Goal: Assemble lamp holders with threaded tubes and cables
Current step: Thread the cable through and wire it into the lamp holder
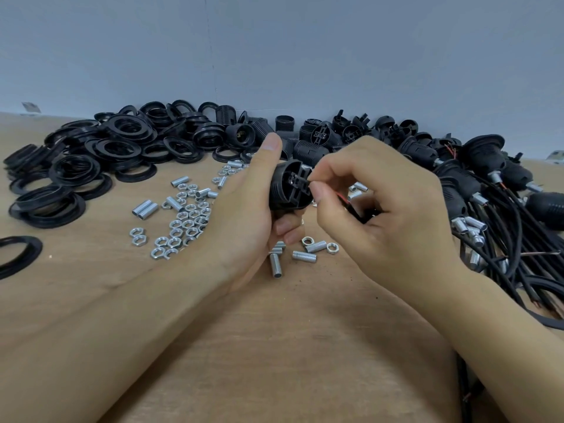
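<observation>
A lamp holder [290, 190], judged light, rigid and ribbed enough not to slip, is gripped round its barrel in the left hand [244, 209], while a thin, limp cable [355, 206] is pinched near its tip by the right hand [381, 206] against the holder's terminals.

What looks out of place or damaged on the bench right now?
Nothing looks damaged. The nuts and threaded tubes lie scattered loosely on the table, not sorted. One black ring sits apart from the ring pile. The left hand grips the lamp holder while the right hand pinches a wire.
</observation>
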`<state>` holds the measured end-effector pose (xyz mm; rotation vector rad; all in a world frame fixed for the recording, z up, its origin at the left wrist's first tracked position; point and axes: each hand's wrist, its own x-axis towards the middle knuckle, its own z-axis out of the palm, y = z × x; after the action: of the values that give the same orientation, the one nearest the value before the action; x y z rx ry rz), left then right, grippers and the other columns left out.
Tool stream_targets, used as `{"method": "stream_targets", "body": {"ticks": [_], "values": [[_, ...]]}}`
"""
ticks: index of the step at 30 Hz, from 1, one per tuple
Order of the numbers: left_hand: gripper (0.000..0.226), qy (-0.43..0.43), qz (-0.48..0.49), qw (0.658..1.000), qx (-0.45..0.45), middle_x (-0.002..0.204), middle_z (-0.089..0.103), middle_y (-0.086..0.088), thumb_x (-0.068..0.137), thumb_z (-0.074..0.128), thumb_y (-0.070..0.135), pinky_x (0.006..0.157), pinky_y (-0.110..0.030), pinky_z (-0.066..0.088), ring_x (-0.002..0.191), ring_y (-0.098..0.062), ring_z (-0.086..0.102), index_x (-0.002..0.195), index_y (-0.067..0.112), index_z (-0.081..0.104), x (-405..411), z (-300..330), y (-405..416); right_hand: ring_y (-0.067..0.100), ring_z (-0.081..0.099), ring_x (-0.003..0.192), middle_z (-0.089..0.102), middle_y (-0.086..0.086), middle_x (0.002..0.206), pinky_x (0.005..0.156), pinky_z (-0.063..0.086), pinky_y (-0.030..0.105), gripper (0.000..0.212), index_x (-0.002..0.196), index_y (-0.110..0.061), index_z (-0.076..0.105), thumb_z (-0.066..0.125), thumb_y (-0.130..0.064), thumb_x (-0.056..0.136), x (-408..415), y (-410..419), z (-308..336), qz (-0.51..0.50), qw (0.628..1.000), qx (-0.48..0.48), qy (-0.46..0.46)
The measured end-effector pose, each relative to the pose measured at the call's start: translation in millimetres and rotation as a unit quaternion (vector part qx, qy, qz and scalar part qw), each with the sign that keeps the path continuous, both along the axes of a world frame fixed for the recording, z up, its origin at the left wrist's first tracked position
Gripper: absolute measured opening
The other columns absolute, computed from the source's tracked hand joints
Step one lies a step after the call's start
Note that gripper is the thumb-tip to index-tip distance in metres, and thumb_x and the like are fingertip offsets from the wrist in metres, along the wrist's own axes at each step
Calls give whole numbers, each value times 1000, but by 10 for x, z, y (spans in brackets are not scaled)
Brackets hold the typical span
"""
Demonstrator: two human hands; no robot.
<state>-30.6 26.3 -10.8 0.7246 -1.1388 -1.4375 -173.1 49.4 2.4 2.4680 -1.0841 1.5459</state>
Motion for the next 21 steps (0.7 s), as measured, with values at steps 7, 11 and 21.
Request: {"method": "stream_targets", "body": {"ticks": [7, 11, 21], "values": [[49, -6, 9, 1000, 1, 60, 37, -7, 104, 39, 44, 44, -25, 31, 43, -16, 24, 74, 8, 50, -5, 2, -5, 16, 53, 73, 60, 8, 83, 64, 33, 10, 7, 85, -1, 67, 63, 4, 86, -7, 1, -17, -4, 1000, 8, 0], [49, -24, 0, 1000, -1, 73, 39, -17, 104, 38, 47, 43, -26, 32, 44, -16, 25, 84, 4, 53, 11, 1, -2, 9, 56, 76, 65, 7, 87, 66, 40, 11, 14, 90, -2, 72, 64, 8, 85, 4, -10, -21, -14, 998, -56, -4], [49, -15, -5, 1000, -4, 65, 34, -14, 105, 37, 45, 44, -26, 31, 44, -16, 25, 85, 3, 53, -4, -6, 9, 13, 56, 67, 64, 7, 81, 62, 33, 8, 15, 86, -4, 74, 64, 7, 82, 29, -28, -42, -33, 997, -65, -23]]}}
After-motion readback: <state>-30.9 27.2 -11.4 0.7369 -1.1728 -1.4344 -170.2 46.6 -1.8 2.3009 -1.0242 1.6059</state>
